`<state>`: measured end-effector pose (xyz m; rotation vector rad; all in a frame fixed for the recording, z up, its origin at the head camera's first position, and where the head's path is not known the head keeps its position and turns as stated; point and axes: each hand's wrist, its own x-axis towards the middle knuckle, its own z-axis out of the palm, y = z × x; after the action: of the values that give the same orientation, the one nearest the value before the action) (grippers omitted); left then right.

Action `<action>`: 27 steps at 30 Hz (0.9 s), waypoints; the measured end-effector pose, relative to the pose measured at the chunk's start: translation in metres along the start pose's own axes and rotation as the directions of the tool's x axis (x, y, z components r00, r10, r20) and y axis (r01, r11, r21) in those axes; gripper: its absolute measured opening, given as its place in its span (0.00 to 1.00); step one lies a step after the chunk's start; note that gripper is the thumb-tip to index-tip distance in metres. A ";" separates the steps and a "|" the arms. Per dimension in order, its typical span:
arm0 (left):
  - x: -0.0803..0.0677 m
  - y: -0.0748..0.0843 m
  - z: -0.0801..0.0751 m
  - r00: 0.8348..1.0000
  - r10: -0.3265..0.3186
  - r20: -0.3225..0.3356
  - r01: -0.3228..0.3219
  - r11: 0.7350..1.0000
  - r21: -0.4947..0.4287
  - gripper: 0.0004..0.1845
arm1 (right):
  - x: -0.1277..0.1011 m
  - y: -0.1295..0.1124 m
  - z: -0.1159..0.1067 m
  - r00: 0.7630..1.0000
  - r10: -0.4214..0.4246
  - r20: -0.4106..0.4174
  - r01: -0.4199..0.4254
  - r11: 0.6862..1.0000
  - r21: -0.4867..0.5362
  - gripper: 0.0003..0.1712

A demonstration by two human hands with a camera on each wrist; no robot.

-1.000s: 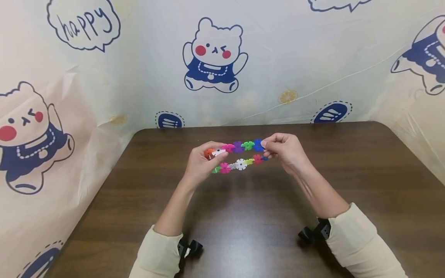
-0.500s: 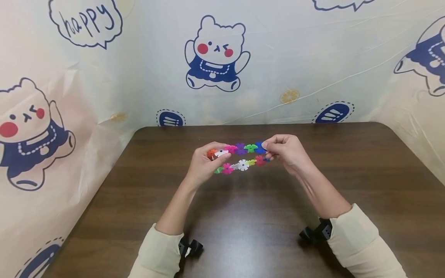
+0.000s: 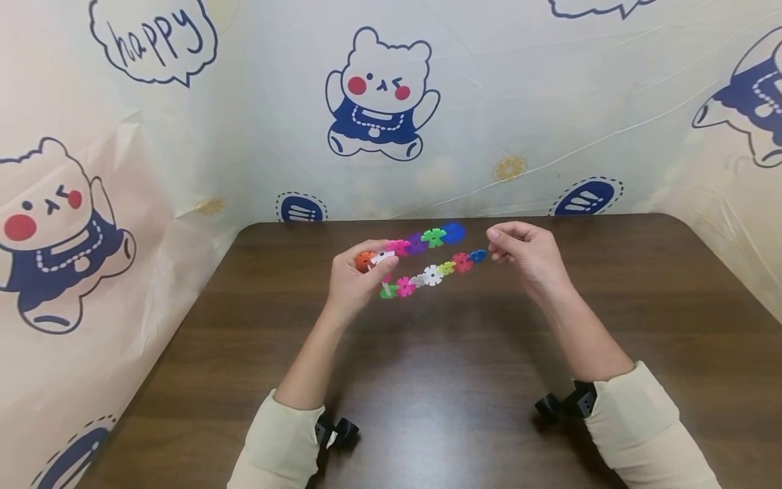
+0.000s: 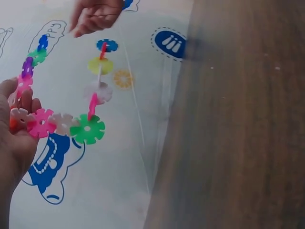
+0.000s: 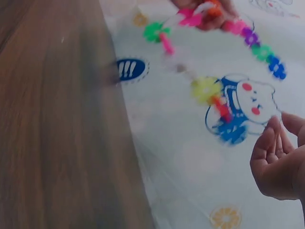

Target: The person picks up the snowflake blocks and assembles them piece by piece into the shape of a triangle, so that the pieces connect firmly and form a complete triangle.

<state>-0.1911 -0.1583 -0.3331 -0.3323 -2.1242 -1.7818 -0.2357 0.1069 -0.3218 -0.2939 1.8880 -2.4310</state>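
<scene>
My left hand (image 3: 354, 282) grips a chain of interlocking plastic snowflake discs (image 3: 417, 242), thumb and fingers around its orange and white pieces. The chain is bent into a U held up above the table, both free ends pointing right. One end finishes in a dark blue disc (image 3: 453, 233), the other in a lighter blue disc (image 3: 478, 255). Between them run pink, purple, green, white, yellow and red discs. My right hand (image 3: 530, 258) is just right of these ends, apart from them, its fingers loosely bent with nothing between them, as the right wrist view (image 5: 279, 160) also shows.
A dark brown wooden table (image 3: 403, 380) lies below both hands. Behind and beside it hangs a pale sheet (image 3: 256, 136) printed with cartoon bears. Black wrist cameras (image 3: 337, 433) sit on both forearms, below the light sleeves.
My right hand has let go of the blue discs and moved right. The chain's right ends have spread apart, the upper one now higher. My left hand keeps its hold.
</scene>
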 end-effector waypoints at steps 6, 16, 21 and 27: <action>0.003 0.005 0.002 0.996 0.000 -0.088 -0.009 0.995 -0.102 0.14 | 0.002 0.007 -0.012 1.000 0.013 0.013 -0.013 1.000 0.007 0.10; 0.004 0.001 0.009 0.994 0.001 -0.109 -0.040 0.934 -0.356 0.15 | -0.001 0.013 -0.005 0.989 -0.071 0.133 0.063 0.996 0.064 0.11; 0.004 -0.001 0.006 0.998 -0.032 -0.046 0.015 0.946 -0.324 0.19 | -0.003 0.008 0.003 0.980 -0.178 0.085 0.175 0.984 0.046 0.12; 0.005 -0.003 0.000 0.994 -0.093 0.057 0.101 0.978 -0.180 0.15 | -0.005 -0.003 0.008 0.971 -0.228 0.072 0.232 0.972 -0.041 0.11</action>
<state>-0.1966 -0.1592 -0.3338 -0.3260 -2.0449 -2.0512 -0.2289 0.1004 -0.3175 -0.6223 1.9876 -2.4797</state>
